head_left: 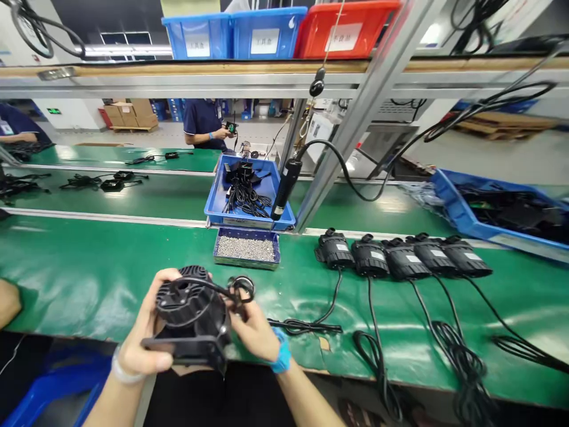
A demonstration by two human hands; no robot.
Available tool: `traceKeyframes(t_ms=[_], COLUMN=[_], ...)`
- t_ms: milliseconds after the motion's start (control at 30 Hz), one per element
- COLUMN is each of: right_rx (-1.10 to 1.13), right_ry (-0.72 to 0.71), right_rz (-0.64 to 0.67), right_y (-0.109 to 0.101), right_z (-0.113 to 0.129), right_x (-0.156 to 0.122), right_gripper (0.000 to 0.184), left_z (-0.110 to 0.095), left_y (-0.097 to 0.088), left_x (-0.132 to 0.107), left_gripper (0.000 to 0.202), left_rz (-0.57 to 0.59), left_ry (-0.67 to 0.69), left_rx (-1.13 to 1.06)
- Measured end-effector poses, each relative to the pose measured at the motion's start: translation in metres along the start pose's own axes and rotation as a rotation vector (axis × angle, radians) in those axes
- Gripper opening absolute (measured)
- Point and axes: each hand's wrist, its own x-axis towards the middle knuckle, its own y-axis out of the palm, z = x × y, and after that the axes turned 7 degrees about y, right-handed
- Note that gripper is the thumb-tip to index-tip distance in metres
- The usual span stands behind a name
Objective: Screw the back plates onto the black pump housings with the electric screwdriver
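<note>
My left hand (144,332) is wrapped round a black ribbed pump-like unit (193,314) with a flat bracket on its underside, held just above the bench's front edge. A black cable runs from the unit's top across to my right hand (255,329). There the fingers are closed on the cable's black ring-shaped end (242,289), close against the unit's right side. Blur hides the exact form of that end piece. Beyond my hands sits a shallow blue tray (246,261) of small silvery screws. An electric screwdriver (287,188) hangs tilted above it.
Several similar black units (371,258) stand in a row at right, their cables (377,356) trailing over the front edge. A blue bin (213,198) of cabled black parts is behind the screw tray. A metal post (347,136) rises beside it. Co-workers (204,124) stand across the bench.
</note>
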Motion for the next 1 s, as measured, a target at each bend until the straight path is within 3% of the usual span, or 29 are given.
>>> traceKeyframes(t_ms=[133,233,333,400,567,667,833,900,1000], right_rx=[0.156,0.227,0.208,0.046,-0.326,-0.505,-0.819,-0.919,-1.017], right_ry=[0.163,0.253,0.399,0.463,0.438,0.393,0.362,0.393,0.455], right_rz=[-0.182,-0.252,-0.232,-0.207,-0.097,0.020,0.261,0.394,0.533], right_y=[-0.080,-0.123,-0.143,-0.151,-0.176,-0.177,-0.137,-0.116,-0.096], right_z=[0.000,0.012,0.018,0.016,0.018,0.031,0.024,0.007,-0.021], right_x=[-0.015,-0.019,-0.021,-0.020,0.003,0.038,0.120,0.149,0.175], right_gripper=[0.022,0.024,0.047,0.060,0.079,0.075,0.028,0.021,0.024], left_z=[0.048,0.079,0.096,0.102,0.107,0.106,0.109,0.111,0.112], left_y=[0.002,0.008,0.017,0.021,0.021,0.017,0.004,-0.002,-0.009], left_x=[0.047,0.077,0.088,0.087,0.076,0.073,0.076,0.083,0.106], left_gripper=[0.101,0.088,0.082,0.081,0.078,0.082,0.104,0.104,0.077], left_rz=[0.167,0.244,0.304,0.344,0.470,0.548,0.637,0.605,0.420], left_ry=[0.028,0.056,0.053,0.041,0.035,0.028,-0.005,0.002,0.007], left_rx=[0.131,0.167,0.135,0.139,0.254,0.292,0.217,0.141,0.257])
